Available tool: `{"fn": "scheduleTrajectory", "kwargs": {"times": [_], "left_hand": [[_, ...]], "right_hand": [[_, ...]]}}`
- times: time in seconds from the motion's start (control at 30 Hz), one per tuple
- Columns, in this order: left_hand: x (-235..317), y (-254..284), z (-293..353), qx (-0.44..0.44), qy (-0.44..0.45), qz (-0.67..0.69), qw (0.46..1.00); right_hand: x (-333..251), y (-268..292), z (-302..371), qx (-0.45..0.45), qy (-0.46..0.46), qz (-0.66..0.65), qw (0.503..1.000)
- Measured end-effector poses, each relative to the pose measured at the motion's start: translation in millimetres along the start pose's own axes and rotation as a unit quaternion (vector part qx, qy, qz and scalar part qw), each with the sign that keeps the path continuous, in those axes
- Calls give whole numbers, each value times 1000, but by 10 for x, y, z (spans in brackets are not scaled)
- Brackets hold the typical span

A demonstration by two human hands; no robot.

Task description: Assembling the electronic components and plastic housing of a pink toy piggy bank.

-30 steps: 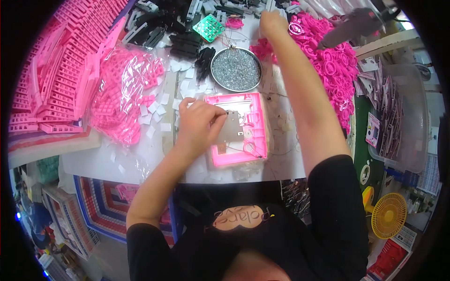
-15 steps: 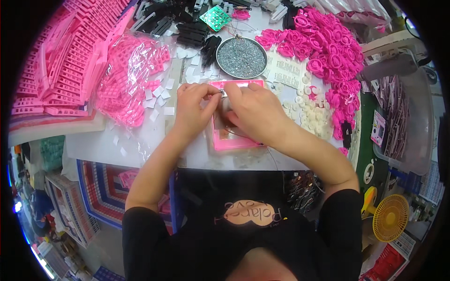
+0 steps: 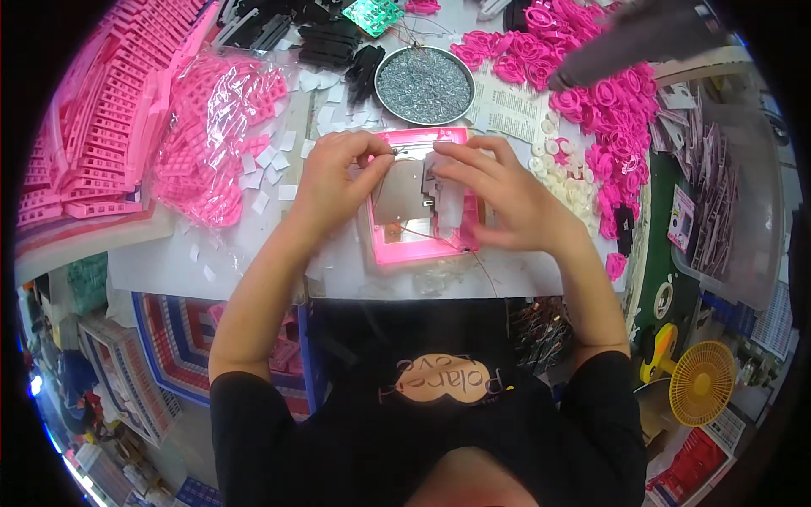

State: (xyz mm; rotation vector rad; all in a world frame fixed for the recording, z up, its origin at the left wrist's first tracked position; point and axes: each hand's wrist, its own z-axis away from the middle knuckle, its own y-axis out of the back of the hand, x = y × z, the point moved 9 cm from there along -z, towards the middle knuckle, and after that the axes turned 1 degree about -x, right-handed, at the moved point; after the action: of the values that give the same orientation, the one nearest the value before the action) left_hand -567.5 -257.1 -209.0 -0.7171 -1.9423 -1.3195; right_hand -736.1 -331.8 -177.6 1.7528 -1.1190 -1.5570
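A shallow pink plastic case (image 3: 397, 252) lies on the table in front of me. Inside it are a greyish flat plate (image 3: 397, 196), a black stepped strip (image 3: 429, 201) and a thin reddish wire. At the case's upper left corner, my left hand (image 3: 338, 182) is closed, thumb and forefinger pinched beside a small dark part; what they hold is too small to make out. Over the right edge, my right hand (image 3: 511, 194) is open with fingers apart, its fingertips close above the case's inside. Whether they touch it I cannot tell.
Beyond the case stands a round tray (image 3: 424, 84) of small metal pieces. Pink rings (image 3: 583, 101) and white discs (image 3: 562, 169) are heaped right, bagged pink parts (image 3: 220, 144) left. A dark elongated tool (image 3: 642, 44), blurred, hangs at upper right. A yellow fan (image 3: 701, 383) stands lower right.
My right hand has moved right and spread its fingers, uncovering the case's inside. The dark tool has come into view at upper right. My left hand remains at the case's upper left corner.
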Motion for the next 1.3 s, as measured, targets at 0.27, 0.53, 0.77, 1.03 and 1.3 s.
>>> {"fn": "scheduleTrajectory", "kwargs": {"times": [0.27, 0.53, 0.77, 1.03, 1.3], "left_hand": [[-67, -32, 6, -10, 46, 78, 996], [-90, -23, -65, -92, 45, 61, 993], [181, -39, -178, -158, -90, -16, 983], [312, -115, -164, -215, -167, -90, 958], [264, -61, 66, -135, -60, -58, 987]], "right_hand": [[142, 90, -254, 1, 34, 40, 999], [-78, -128, -259, 16, -1, -8, 1000], [-4, -123, -146, 79, -53, -2, 995], [-28, -214, -258, 25, 16, -37, 999], [-65, -208, -319, 9, 15, -14, 1000]]}}
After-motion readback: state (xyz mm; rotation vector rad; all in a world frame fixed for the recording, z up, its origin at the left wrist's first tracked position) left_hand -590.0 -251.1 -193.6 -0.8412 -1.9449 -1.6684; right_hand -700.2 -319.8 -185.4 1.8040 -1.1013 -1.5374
